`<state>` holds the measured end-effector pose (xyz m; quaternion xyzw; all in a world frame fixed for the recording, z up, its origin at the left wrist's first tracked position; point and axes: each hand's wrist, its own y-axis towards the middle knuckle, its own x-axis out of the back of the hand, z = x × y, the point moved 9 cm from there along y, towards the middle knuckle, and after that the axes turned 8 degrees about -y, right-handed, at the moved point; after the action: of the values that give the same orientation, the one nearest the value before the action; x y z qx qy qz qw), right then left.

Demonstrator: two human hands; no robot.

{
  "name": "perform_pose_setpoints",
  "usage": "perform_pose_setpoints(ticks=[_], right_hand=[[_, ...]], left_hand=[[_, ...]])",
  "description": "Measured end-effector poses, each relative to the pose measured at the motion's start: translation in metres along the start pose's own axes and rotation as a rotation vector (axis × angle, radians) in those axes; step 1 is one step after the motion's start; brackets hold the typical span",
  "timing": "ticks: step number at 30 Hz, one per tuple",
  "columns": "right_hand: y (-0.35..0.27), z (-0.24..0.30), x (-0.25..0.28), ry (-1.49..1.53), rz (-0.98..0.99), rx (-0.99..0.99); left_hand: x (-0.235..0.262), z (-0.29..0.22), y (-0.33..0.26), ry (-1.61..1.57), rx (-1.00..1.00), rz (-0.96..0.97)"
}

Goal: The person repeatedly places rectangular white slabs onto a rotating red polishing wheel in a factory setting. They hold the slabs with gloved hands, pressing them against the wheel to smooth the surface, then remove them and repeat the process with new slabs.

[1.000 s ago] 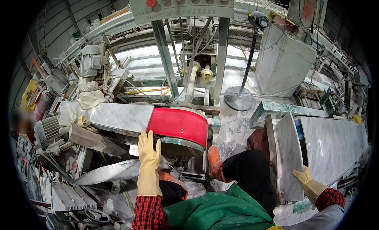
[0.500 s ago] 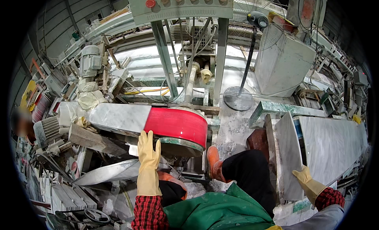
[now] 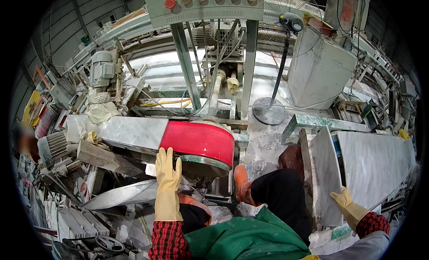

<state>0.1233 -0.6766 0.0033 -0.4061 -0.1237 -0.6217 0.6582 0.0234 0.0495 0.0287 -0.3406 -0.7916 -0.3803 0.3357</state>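
— Left of the red drum cover [image 3: 199, 140], what has shifted?

— Almost nothing; the left hand [image 3: 168, 179] in its yellow glove stays flat and open, fingers up, against the cover's lower left edge — nothing gripped. The work looks paused, not advanced.

— And right of the cover?

— The right hand [image 3: 349, 207] still rests, fingers loosely curled, on the lower corner of the leaning marble slab [image 3: 328, 175], well apart from the cover. Whether it truly grips, I cannot tell.

— Room to move?

— Tight: cluttered stone offcuts [image 3: 118, 195] left of the cover, slab edges right, a narrow wet floor [image 3: 268, 146] between.
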Motion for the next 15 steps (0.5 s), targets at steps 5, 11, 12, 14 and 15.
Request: perform_pose_setpoints(ticks=[5, 11, 12, 14, 15], right_hand=[[0.001, -0.004, 0.002, 0.002, -0.002, 0.008], [0.004, -0.007, 0.005, -0.076, -0.019, 0.026], [0.006, -0.01, 0.005, -0.081, -0.018, 0.034], [0.005, -0.009, 0.006, -0.069, -0.017, 0.023], [0.004, -0.008, 0.005, -0.062, -0.016, 0.018]], left_hand=[[0.001, -0.001, 0.001, -0.009, 0.002, -0.013], [0.002, -0.002, -0.001, -0.014, -0.008, -0.018], [0.001, -0.002, -0.001, -0.013, -0.009, -0.016], [0.001, -0.003, 0.0, -0.003, -0.001, -0.002], [0.0, -0.002, 0.0, 0.003, 0.003, 0.004]])
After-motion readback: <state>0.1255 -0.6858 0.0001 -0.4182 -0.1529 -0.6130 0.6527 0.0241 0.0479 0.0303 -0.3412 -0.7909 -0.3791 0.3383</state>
